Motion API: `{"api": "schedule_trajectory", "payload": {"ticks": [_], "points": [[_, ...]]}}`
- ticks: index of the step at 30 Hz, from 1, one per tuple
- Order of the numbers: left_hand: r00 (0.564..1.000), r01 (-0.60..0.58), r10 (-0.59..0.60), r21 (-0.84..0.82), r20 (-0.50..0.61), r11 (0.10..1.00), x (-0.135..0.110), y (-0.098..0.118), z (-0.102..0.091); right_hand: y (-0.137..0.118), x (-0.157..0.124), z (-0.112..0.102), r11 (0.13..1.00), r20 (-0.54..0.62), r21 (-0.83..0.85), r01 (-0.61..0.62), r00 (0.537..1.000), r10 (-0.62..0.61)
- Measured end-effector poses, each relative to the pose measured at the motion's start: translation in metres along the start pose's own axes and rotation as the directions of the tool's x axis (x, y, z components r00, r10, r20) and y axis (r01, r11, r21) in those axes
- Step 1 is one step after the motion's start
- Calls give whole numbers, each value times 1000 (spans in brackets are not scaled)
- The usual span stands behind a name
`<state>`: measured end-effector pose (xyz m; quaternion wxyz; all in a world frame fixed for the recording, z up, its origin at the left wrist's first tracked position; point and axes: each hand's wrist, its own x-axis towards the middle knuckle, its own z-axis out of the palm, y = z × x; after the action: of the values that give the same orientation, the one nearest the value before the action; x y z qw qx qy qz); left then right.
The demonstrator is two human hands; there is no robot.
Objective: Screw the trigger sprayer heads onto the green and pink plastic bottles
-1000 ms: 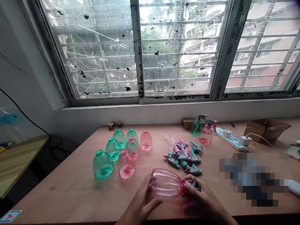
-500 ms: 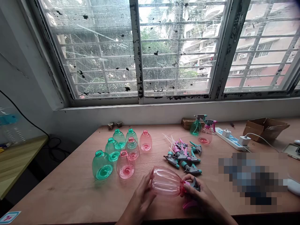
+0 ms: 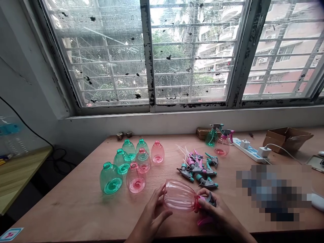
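Observation:
A clear pink spray bottle (image 3: 179, 195) lies on its side in the air above the table's front edge, its base to the left. My left hand (image 3: 152, 212) cups that base, fingers behind it and thumb along the lower edge. At the neck, my right hand (image 3: 215, 207) is closed on the pink and grey spray head (image 3: 210, 199), which the fingers partly hide. Beyond lies a heap of loose trigger spray heads (image 3: 198, 168) in pink, teal and grey, with thin white tubes. To the left stand several topless bottles, green (image 3: 110, 179) and pink (image 3: 136, 179).
A green spray bottle (image 3: 211, 136) and a pink one (image 3: 222, 145), both with heads on, stand at the back. Near them are a white power strip (image 3: 248, 150) with plugs and an open cardboard box (image 3: 287, 140). A blurred patch (image 3: 273, 192) covers something at the right.
My left thumb has come out from the fingers and moved right along the bottle's lower edge. The right hand and the bottle stay almost in the same place.

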<state>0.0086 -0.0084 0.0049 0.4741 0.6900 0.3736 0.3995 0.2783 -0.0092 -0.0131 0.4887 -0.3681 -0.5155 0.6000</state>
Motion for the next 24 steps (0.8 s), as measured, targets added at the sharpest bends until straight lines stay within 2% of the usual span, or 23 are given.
{"api": "schedule_trajectory", "payload": {"ticks": [4, 8, 13, 16, 21, 24], "points": [[1000, -31, 31, 10, -1, 999, -3, 0, 0, 2, 1, -2, 1000, 23, -8, -12, 1000, 13], [1000, -14, 14, 35, 13, 999, -4, 4, 0, 5, 1, -3, 999, 27, -27, -18, 999, 19], [1000, -16, 15, -96, -11, 995, 1, 2, 1, 5, 0, -5, 998, 7, -56, 1, 1000, -1], [999, -40, 41, -140, 10, 989, 4, -2, 2, 3, -2, -4, 998, -10, -66, 15, 1000, -15], [998, -68, 69, -84, 7, 994, 0, -8, 3, 0, -3, -2, 996, -28, -90, -4, 1000, 2], [999, -43, 43, -53, 0, 998, -3, -10, 3, -3, -4, 0, 996, -18, -91, -17, 1000, 16]]}}
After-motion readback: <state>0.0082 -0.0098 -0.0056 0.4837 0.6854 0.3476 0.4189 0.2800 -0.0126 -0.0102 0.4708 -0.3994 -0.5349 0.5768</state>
